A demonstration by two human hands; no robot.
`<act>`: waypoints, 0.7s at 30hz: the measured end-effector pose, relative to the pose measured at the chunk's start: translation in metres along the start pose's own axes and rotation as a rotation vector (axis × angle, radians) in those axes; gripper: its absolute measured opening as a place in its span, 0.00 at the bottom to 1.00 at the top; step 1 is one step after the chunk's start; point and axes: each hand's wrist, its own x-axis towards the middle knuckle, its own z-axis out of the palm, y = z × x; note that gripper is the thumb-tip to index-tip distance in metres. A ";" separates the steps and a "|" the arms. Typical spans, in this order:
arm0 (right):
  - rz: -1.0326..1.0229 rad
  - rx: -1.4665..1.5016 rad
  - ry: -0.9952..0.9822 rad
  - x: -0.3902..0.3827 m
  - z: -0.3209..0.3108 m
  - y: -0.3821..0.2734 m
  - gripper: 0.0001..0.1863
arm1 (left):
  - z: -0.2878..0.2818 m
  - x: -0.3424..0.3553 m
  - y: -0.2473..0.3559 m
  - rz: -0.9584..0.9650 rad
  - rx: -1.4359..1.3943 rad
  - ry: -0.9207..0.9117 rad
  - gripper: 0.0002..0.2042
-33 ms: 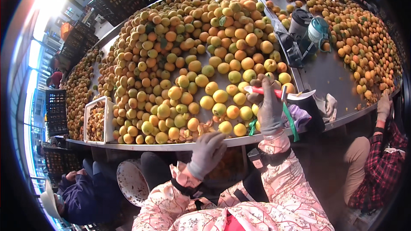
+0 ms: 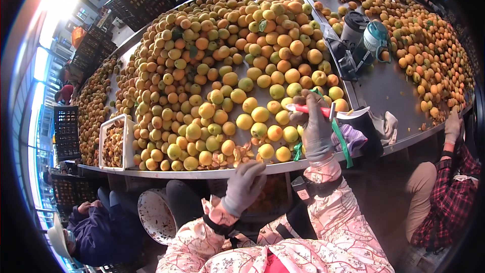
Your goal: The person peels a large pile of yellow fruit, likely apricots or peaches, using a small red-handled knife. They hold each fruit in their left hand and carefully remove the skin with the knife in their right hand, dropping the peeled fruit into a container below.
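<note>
My right hand, in a grey glove, is closed round the red handle of a knife above the near edge of the fruit table. The knife's pale blade points right, over a dark bag. My left hand, also gloved, hangs by the metal rim with its fingers curled. Whether anything lies inside them is hidden. Round yellow-orange fruits cover the metal table in front of me, and peelings lie at the near edge. A green strip hangs beside my right wrist.
A white tray of peelings stands at the left. A dark-lidded cup and a teal-topped bottle stand right of the divider. A stained bucket sits below the table, with co-workers on both sides.
My right hand has shifted slightly up and left with the knife, whose blade now shows less plainly. My left hand has moved a little lower.
</note>
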 end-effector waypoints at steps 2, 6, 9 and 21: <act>0.023 0.003 -0.013 -0.005 0.005 0.007 0.14 | 0.002 -0.026 0.002 -0.022 -0.055 -0.013 0.14; 0.078 -0.030 -0.081 -0.013 0.011 0.014 0.16 | 0.023 -0.084 -0.024 -0.176 -0.141 -0.307 0.12; 0.125 -0.064 -0.123 -0.021 0.020 0.021 0.17 | 0.037 -0.120 -0.079 -0.583 -0.346 -0.669 0.23; 0.175 -0.129 -0.170 -0.026 0.035 0.046 0.14 | 0.057 -0.120 -0.109 -0.550 0.131 -0.964 0.24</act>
